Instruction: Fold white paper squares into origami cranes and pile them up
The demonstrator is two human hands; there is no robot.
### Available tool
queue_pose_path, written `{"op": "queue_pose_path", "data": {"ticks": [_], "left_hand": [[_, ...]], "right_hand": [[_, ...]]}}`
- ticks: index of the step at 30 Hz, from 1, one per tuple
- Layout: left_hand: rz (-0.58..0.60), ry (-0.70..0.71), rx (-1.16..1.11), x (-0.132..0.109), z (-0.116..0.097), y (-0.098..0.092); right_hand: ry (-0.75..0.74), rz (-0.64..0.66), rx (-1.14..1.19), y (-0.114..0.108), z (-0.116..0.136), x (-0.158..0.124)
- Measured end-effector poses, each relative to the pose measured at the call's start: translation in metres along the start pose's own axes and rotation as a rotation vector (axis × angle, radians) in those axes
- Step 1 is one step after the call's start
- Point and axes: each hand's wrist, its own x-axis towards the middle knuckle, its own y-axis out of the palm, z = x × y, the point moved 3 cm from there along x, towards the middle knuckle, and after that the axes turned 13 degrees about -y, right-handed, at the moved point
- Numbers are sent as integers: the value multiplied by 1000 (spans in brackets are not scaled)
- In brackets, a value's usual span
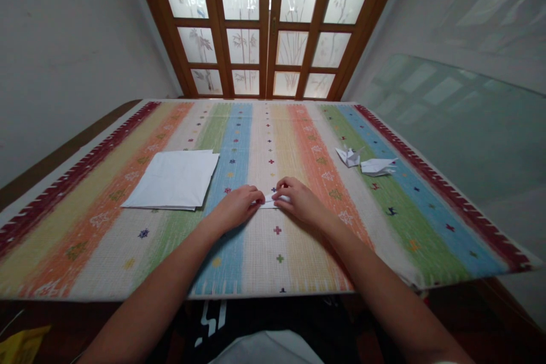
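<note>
Both my hands meet at the middle of the striped table cloth (pixel 106 227). My left hand (pixel 239 205) and my right hand (pixel 298 199) have their fingers curled and pressed onto a small folded white paper (pixel 268 200) lying flat between them. Most of that paper is hidden under my fingers. A stack of white paper sheets (pixel 174 179) lies to the left of my left hand. Two folded paper figures (pixel 350 156) (pixel 377 166) rest on the cloth to the right, beyond my right hand.
Wooden doors with frosted glass panes (pixel 268 28) stand behind the table's far edge. White walls close in on both sides. A yellow object (pixel 21 344) lies on the floor at the lower left, below the table's near edge.
</note>
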Motion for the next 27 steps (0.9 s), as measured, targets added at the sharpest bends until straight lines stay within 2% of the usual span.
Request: {"op": "queue_pose_path", "data": {"ticks": [4, 9, 15, 19, 22, 27], "left_hand": [[-62, 60, 17, -1, -7, 2], [-60, 115, -46, -1, -13, 8], [-57, 136, 124, 0, -21, 14], [-47, 121, 179, 1, -23, 17], [-78, 127, 134, -1, -24, 16], [-117, 119, 26, -1, -27, 15]], "right_hand": [[-6, 15, 27, 4, -5, 2], [12, 10, 40, 9, -12, 3], [26, -1, 57, 9, -14, 3], [-19, 33, 87, 5, -14, 0], [-59, 91, 99, 1, -14, -2], [-62, 107, 97, -4, -14, 0]]}}
